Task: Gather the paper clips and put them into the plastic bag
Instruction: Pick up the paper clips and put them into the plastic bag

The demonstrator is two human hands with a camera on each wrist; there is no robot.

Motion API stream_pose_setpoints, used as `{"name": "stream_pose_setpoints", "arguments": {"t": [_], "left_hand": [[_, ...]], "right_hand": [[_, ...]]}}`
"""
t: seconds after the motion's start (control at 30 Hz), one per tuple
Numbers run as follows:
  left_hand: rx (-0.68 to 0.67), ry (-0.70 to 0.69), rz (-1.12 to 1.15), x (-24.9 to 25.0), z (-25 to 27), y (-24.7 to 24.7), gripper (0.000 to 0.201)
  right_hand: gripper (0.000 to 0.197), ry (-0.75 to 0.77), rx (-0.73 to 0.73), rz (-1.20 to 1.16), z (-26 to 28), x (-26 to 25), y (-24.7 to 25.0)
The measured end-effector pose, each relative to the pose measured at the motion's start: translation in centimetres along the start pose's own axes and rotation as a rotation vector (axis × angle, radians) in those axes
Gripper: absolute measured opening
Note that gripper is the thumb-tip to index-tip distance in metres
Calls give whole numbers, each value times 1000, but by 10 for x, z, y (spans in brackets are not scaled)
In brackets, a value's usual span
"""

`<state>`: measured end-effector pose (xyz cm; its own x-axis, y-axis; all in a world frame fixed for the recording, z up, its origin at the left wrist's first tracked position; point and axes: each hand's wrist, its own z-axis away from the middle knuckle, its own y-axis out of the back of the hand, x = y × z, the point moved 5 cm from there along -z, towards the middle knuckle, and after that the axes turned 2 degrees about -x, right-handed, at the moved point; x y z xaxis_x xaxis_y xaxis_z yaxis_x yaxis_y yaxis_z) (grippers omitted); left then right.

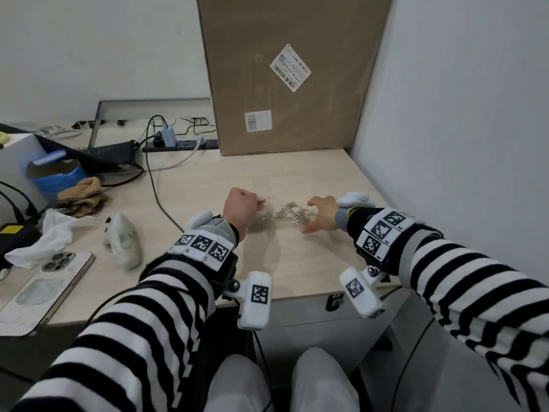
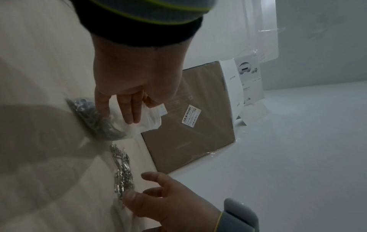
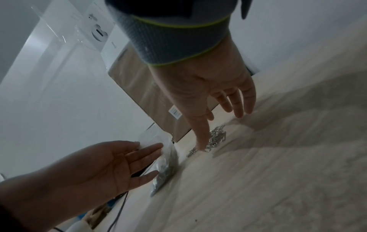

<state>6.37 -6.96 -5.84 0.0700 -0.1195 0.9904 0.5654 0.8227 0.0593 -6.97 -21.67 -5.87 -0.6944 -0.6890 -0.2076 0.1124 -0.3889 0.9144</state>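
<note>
Roughly halfway: my left hand pinched the plastic bag, already holding clips, while my open right hand reached the loose paper clips.

We can read almost nothing here. The cardboard box leaning at the back of the bench carries two white stickers: a tilted shipping label with a barcode and a small square code, and a lower label with a barcode; their print is too small for us to make out. The white tags on both wrists show black square code patterns, without words. A white carton shows faint, illegible print.
</note>
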Motion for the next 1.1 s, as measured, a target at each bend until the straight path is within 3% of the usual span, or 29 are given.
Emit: {"name": "stream_pose_setpoints", "arguments": {"t": [0.2, 0.33, 0.67, 0.97, 1.1], "left_hand": [[-68, 46, -14, -13, -2, -6, 36], [-123, 69, -26, -19, -10, -10, 32], [-147, 55, -30, -22, -13, -11, 35], [-128, -30, -54, 7, 11, -9, 22], [-129, -71, -123, 24, 19, -10, 19]], "right_hand": [[66, 27, -21, 181, -15, -20, -4], [51, 51, 4, 228, -23, -28, -2], [34, 147, 51, 100, -27, -28, 0], [17, 98, 112, -32, -22, -26, 6], [15, 65, 215, -167, -20, -18, 10]]}}
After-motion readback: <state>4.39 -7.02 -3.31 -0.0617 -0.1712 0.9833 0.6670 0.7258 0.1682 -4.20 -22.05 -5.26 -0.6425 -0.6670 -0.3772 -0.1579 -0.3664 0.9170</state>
